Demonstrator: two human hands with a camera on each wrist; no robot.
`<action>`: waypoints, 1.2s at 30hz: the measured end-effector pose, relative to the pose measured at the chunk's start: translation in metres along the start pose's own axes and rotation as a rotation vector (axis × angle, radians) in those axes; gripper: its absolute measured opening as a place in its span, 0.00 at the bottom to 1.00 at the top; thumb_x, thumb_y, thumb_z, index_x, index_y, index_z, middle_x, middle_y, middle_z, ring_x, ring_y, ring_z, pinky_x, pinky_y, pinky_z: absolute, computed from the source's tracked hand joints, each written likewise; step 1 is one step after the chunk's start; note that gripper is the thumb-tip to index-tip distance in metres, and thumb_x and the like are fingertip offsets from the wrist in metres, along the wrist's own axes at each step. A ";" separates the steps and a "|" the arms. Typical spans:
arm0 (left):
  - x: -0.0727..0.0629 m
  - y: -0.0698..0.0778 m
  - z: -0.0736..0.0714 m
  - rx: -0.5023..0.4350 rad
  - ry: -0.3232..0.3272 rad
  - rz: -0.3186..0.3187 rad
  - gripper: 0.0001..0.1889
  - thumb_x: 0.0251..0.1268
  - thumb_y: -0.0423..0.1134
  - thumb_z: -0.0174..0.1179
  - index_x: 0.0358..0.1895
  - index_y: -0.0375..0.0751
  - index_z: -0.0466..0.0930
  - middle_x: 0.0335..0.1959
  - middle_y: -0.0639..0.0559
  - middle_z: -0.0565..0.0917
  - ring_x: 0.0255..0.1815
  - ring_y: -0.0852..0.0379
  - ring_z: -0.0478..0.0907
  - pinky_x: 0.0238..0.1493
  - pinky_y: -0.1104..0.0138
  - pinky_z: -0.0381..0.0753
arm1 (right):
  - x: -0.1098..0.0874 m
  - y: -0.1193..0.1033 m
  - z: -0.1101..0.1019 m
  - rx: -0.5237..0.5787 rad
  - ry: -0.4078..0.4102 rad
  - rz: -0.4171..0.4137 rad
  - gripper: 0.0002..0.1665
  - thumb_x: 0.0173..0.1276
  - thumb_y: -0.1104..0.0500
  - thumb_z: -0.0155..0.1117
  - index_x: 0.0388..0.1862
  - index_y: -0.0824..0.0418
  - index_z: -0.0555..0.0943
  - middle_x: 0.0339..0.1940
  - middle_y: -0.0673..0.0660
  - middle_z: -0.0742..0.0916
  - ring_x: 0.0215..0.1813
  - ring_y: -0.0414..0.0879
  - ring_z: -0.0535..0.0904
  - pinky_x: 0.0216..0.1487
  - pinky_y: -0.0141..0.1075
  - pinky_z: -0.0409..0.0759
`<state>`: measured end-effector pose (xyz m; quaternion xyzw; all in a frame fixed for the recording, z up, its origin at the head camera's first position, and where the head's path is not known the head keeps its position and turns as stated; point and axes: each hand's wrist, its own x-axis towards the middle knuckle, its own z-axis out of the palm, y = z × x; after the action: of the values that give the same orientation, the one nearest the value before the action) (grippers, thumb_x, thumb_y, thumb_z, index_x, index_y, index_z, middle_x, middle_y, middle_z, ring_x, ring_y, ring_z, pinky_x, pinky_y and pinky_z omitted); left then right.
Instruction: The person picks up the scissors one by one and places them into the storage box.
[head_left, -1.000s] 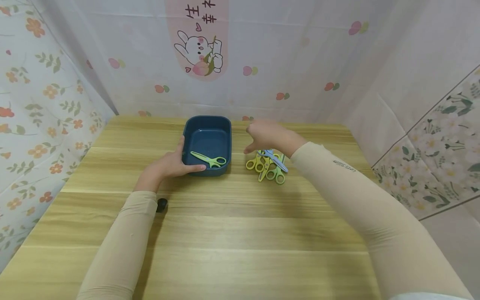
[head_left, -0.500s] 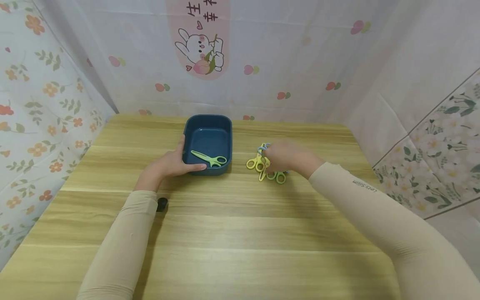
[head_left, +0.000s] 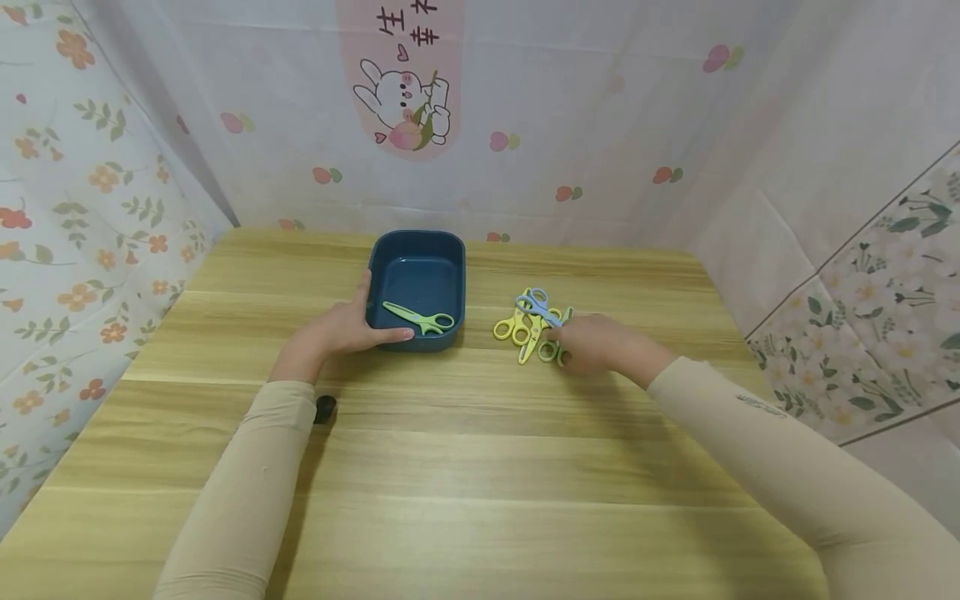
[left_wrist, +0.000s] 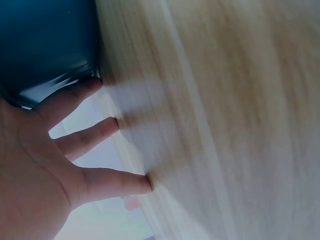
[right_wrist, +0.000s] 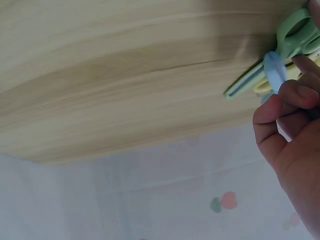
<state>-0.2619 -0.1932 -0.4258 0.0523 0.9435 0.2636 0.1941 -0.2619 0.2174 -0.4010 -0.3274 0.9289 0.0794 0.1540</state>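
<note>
The left hand [head_left: 341,327]'s straight, spread fingers and thumb rest against the dark-blue box [head_left: 418,247] at its left and near sides. To the right, the right hand [head_left: 592,340]'s fingers are curled by green scissors [right_wrist: 289,46] on the table [head_left: 450,467]; I cannot tell whether they grip. Blue scissors [head_left: 550,317] and 2 yellow scissors [head_left: 532,340] overlap just left, so pinching only the handle and lifting slowly should limit snagging.

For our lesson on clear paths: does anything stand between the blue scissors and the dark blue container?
Low down, yes: yellow scissors lie beneath and beside the blue scissors, and the dark blue container has a raised wall facing them. Above these, nothing visible. The left hand is off that line.
</note>
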 end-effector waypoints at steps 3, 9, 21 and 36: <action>0.000 0.000 0.000 0.008 0.004 0.005 0.79 0.53 0.86 0.60 0.84 0.48 0.11 0.85 0.22 0.52 0.81 0.25 0.63 0.78 0.35 0.68 | -0.004 0.008 0.003 0.013 0.006 0.024 0.14 0.64 0.68 0.65 0.47 0.56 0.83 0.29 0.53 0.81 0.32 0.47 0.74 0.35 0.47 0.79; -0.001 0.001 0.001 0.004 0.008 0.009 0.78 0.53 0.85 0.61 0.84 0.48 0.11 0.85 0.22 0.51 0.82 0.25 0.62 0.79 0.35 0.67 | -0.013 0.024 0.007 0.034 -0.004 0.069 0.08 0.68 0.66 0.64 0.44 0.58 0.84 0.32 0.55 0.83 0.33 0.48 0.74 0.35 0.47 0.79; 0.000 0.000 0.002 0.001 0.011 0.007 0.78 0.54 0.85 0.61 0.84 0.48 0.11 0.86 0.23 0.50 0.82 0.25 0.61 0.79 0.35 0.66 | -0.029 0.055 0.011 0.094 -0.005 0.118 0.05 0.69 0.58 0.68 0.37 0.60 0.84 0.31 0.53 0.83 0.33 0.47 0.74 0.38 0.47 0.79; -0.004 0.004 0.001 0.002 0.012 -0.001 0.77 0.56 0.84 0.61 0.84 0.48 0.12 0.86 0.23 0.50 0.82 0.24 0.61 0.79 0.35 0.66 | -0.044 0.063 0.019 0.223 0.104 0.413 0.39 0.69 0.25 0.66 0.17 0.53 0.71 0.19 0.50 0.76 0.24 0.46 0.72 0.26 0.40 0.70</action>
<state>-0.2582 -0.1903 -0.4236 0.0505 0.9448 0.2631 0.1886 -0.2646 0.2966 -0.4014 -0.1151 0.9858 -0.0107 0.1216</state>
